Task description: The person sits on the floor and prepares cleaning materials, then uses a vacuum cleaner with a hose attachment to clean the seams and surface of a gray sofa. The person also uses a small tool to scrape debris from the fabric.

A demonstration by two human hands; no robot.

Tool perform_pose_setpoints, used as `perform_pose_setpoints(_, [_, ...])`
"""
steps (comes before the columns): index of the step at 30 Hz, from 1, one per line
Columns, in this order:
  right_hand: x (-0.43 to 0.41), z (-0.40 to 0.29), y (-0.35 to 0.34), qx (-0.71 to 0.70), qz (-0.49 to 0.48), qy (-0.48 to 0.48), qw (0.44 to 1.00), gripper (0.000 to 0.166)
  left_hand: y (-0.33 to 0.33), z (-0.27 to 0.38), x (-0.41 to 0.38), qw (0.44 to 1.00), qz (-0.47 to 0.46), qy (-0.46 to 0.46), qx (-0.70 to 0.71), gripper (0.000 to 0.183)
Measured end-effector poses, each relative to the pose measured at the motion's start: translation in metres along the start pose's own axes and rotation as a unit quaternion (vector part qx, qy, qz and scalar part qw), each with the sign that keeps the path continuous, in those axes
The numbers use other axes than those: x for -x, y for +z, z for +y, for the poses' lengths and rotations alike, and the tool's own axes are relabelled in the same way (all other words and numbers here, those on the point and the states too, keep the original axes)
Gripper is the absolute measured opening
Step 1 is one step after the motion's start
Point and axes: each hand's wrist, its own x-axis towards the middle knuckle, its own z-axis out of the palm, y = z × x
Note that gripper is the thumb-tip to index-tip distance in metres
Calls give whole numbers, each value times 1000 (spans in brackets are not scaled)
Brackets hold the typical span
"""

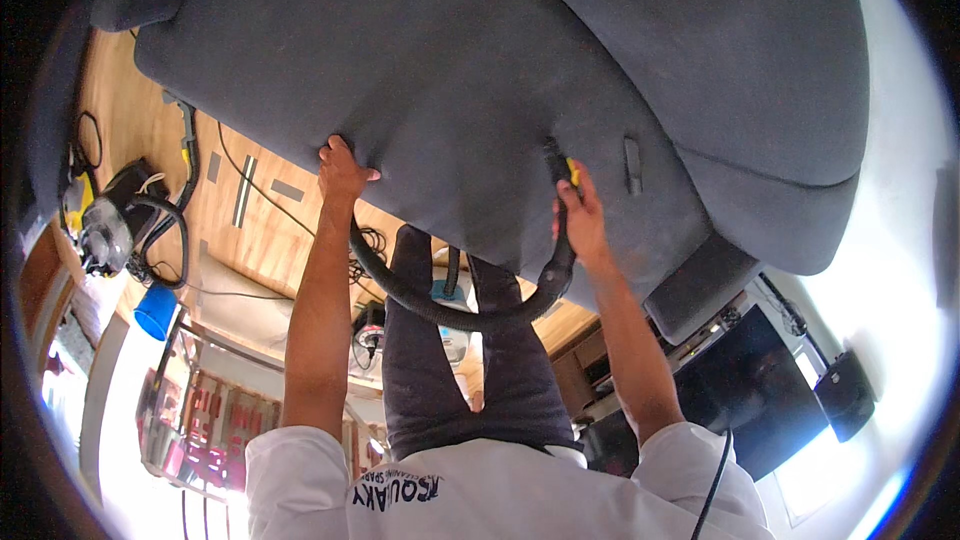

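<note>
A dark grey upholstered sofa seat (450,67) fills the upper middle of the view. My left hand (345,172) rests on its front edge, thumb apart from the fingers. My right hand (583,219) is closed around the handle end of a black corrugated vacuum hose (450,316). At that end, a dark nozzle (556,154) with a yellow part meets the seat fabric; its tip is hard to make out. From there the hose loops down across my legs. Right of the nozzle is a narrow dark strip (634,165) on the seat, of unclear kind.
A vacuum cleaner (112,229), its floor tool (184,120) and a blue bucket (155,311) stand on the wood floor at left. Cables and a cable reel (369,334) lie near my legs. A television (750,390) and a speaker (845,396) are at lower right.
</note>
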Motion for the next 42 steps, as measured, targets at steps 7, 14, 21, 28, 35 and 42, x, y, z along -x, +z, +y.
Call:
perform_pose_setpoints(7, [-9, 8, 16, -121, 96, 46, 987, 49, 3, 3, -10, 995, -11, -48, -86, 93])
perform_pose_setpoints(14, [-18, -13, 19, -196, 87, -8, 977, 53, 10, -7, -25, 988, -6, -45, -148, 111])
perform_pose_setpoints(21, [43, 55, -12, -317, 183, 98, 925, 55, 18, -28, -39, 986, -35, -45, -155, 115])
perform_pose_setpoints(28, [66, 69, 46, -264, 111, 96, 953, 53, 11, -5, -48, 977, -65, -52, -198, 117])
perform_pose_setpoints(35, [89, 45, 132, -222, 22, 119, 967, 56, 12, -5, -49, 977, -92, -54, -182, 119])
perform_pose_setpoints(42, [-50, -46, 76, -297, 169, -35, 939, 53, 10, 1, -44, 979, -81, -71, -173, 115])
